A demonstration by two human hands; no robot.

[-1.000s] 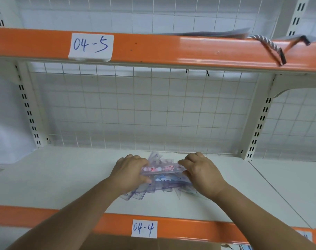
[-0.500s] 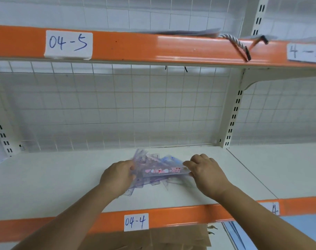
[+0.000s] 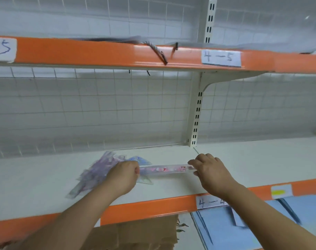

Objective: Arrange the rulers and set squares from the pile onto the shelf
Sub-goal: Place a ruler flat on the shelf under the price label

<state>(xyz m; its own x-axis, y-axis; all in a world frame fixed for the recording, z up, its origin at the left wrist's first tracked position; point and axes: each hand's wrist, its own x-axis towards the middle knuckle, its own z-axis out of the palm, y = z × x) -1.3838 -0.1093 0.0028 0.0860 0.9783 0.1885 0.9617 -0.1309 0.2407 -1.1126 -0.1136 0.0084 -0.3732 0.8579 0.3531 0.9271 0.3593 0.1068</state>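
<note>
A loose pile of clear purple and blue rulers and set squares lies on the white shelf. One clear ruler with pink print stretches level to the right of the pile. My left hand grips its left end, fingers curled, and covers the pile's right edge. My right hand pinches the ruler's right end near the shelf upright.
An orange front rail with a "4-4" label edges the shelf. The upper orange shelf hangs above, with a rope handle dangling. A white upright divides the bays. Cardboard and blue folders lie below.
The pink ruler has come off the pile and moved right, now held out at full length between both hands. My view has swung right, and my right hand has moved towards the upright.
</note>
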